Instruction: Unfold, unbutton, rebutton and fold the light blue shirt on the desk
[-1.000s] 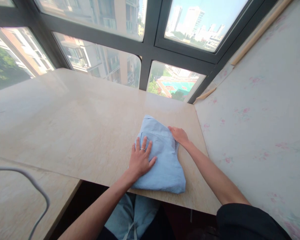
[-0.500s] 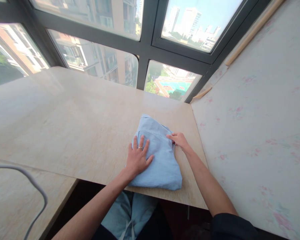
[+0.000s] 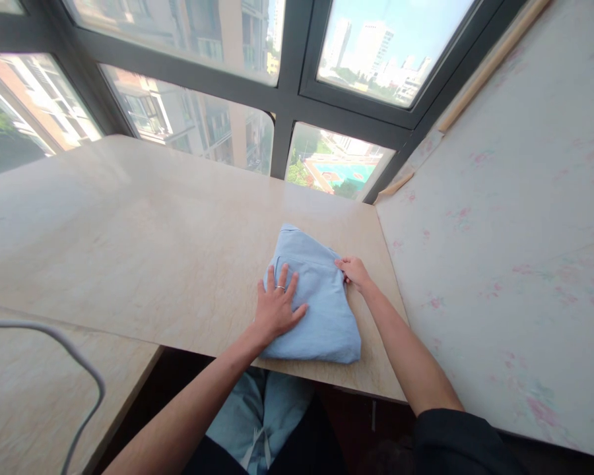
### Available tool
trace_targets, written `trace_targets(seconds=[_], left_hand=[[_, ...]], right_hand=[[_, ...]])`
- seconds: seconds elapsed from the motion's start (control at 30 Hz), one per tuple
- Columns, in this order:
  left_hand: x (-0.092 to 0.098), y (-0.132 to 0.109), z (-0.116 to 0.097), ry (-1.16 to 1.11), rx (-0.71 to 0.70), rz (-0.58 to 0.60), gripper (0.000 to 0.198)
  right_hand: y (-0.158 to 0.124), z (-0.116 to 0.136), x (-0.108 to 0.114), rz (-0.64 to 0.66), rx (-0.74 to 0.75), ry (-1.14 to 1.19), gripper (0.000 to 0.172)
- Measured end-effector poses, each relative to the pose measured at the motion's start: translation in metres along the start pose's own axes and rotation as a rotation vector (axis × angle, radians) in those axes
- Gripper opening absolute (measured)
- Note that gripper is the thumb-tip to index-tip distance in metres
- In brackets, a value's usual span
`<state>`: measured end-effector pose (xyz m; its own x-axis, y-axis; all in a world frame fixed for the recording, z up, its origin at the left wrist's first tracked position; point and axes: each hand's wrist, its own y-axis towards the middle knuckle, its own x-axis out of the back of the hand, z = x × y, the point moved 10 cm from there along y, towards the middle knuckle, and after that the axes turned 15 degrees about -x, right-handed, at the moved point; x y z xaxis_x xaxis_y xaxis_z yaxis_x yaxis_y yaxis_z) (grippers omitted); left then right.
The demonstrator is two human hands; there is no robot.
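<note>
A folded light blue shirt [image 3: 319,316] lies on the pale marbled countertop [image 3: 178,264], close to its front edge. Flat on the left side of the cloth rests my left hand [image 3: 278,307], its fingers spread and a ring on one of them. My right hand [image 3: 355,272] is closed at the shirt's right edge, with thumb and fingers pinching the fabric there. Its lower fingers are partly hidden beneath the hand. The shirt's upper end narrows to a corner pointing away from me.
Dark-framed windows [image 3: 287,102] rise behind the countertop. On the right stands a wall with floral wallpaper [image 3: 475,264], its edge strip peeling. A grey cable [image 3: 86,366] curves over a lower-left surface [image 3: 24,382]. My legs are under the front edge.
The right hand has shifted slightly up along the shirt's edge, its pinch tighter on the fabric. My left hand stays spread on the cloth. The camera view has moved a little.
</note>
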<state>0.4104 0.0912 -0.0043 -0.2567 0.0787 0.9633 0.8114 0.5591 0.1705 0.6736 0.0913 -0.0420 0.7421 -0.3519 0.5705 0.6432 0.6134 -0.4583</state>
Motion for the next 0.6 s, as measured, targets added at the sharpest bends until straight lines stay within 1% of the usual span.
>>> trace_targets(seconds=[0.1,0.17,0.2,0.27,0.3,0.33,0.37,0.43,0.47,0.5,0.53,0.57,0.6], left_hand=[[-0.002,-0.004,0.001,-0.039,0.01,0.017,0.085],[-0.004,-0.01,0.003,-0.071,0.029,0.006,0.089],[-0.006,-0.013,0.005,-0.09,0.044,-0.01,0.092],[-0.007,-0.019,0.009,-0.137,0.078,-0.063,0.096],[-0.007,-0.02,0.011,-0.17,0.096,-0.097,0.096],[-0.006,-0.021,0.013,-0.211,0.117,-0.13,0.095],[-0.006,-0.022,0.016,-0.262,0.146,-0.161,0.093],[-0.003,-0.023,0.028,-0.381,0.247,-0.207,0.086],[-0.001,-0.023,0.037,-0.441,0.312,-0.227,0.083],[0.002,-0.025,0.048,-0.5,0.384,-0.25,0.079],[0.005,-0.027,0.059,-0.567,0.463,-0.267,0.075],[0.004,-0.03,0.07,-0.665,0.543,-0.266,0.071],[0.001,-0.033,0.078,-0.79,0.618,-0.239,0.066]], right_hand=[[-0.004,0.003,0.009,-0.086,0.02,-0.099,0.017],[-0.012,0.007,0.018,-0.167,0.042,-0.162,0.013],[-0.019,0.01,0.023,-0.215,0.053,-0.183,0.014],[-0.041,0.019,0.026,-0.331,0.13,-0.237,0.025],[-0.055,0.026,0.022,-0.379,0.205,-0.277,0.031],[-0.071,0.036,0.013,-0.42,0.321,-0.34,0.035],[-0.088,0.045,-0.004,-0.426,0.46,-0.419,0.038],[-0.116,0.055,-0.043,-0.366,0.7,-0.545,0.046],[-0.124,0.055,-0.06,-0.332,0.769,-0.589,0.05],[-0.127,0.053,-0.073,-0.307,0.799,-0.618,0.054],[-0.126,0.049,-0.082,-0.292,0.797,-0.635,0.059],[-0.122,0.044,-0.086,-0.283,0.775,-0.643,0.063],[-0.117,0.039,-0.089,-0.278,0.745,-0.644,0.067]])
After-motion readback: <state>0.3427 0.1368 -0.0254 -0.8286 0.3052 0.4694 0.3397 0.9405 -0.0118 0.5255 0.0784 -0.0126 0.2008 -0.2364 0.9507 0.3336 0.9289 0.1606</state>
